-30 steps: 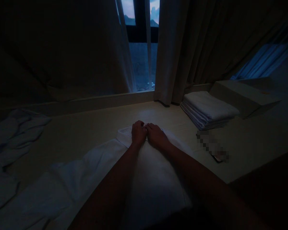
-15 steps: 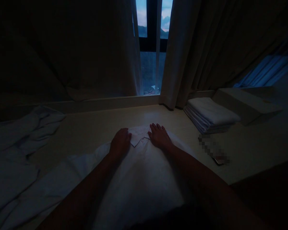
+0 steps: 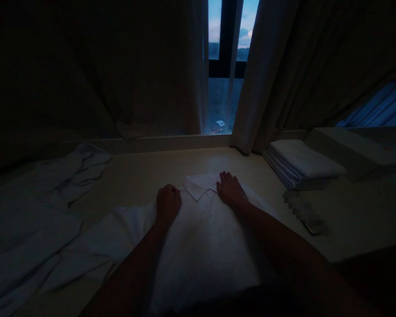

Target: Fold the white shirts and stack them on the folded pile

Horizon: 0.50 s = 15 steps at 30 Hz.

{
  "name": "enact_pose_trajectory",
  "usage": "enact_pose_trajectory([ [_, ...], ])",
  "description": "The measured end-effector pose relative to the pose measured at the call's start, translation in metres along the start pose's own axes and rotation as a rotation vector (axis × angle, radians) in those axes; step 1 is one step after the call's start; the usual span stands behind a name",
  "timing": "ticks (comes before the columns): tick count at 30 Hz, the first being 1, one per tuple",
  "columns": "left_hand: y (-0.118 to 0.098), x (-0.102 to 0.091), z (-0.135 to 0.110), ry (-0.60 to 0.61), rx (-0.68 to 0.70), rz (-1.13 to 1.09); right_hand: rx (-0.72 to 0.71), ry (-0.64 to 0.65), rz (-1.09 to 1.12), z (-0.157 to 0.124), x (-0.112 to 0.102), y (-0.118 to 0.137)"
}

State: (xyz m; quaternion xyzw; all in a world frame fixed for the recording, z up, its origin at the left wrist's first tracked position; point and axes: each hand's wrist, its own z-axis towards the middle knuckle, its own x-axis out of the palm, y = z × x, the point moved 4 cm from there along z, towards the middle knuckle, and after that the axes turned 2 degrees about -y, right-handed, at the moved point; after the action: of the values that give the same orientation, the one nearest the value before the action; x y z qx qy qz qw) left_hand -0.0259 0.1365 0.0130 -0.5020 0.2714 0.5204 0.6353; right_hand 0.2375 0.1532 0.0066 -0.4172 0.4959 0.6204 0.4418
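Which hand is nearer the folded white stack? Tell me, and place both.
Right. The right hand lies at the right end of the shirt collar, left of the folded white stack; the left hand is past the collar's left end, farther away.

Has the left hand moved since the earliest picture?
Yes. Judged against the window, the left hand has shifted leftward, from the collar to beside it.
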Motion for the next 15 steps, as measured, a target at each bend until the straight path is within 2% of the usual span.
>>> enact_pose_trajectory([
  [4,-0.009,0.0,-0.003,0.013,0.045,0.004,0.009,-0.017,-0.013,0.0,-0.001,-0.001],
  [8,-0.014,-0.002,-0.005,0.048,0.112,-0.019,0.023,0.013,-0.023,0.01,-0.014,0.01],
  [10,-0.014,-0.003,-0.006,0.056,0.134,-0.042,-0.006,-0.02,-0.012,0.02,-0.025,0.03],
  [13,-0.013,-0.006,-0.008,0.058,0.158,-0.085,-0.189,-0.062,0.08,0.038,-0.035,0.08],
  [15,-0.013,-0.008,-0.008,0.053,0.164,-0.106,-0.261,0.035,0.168,0.049,-0.03,0.112],
])
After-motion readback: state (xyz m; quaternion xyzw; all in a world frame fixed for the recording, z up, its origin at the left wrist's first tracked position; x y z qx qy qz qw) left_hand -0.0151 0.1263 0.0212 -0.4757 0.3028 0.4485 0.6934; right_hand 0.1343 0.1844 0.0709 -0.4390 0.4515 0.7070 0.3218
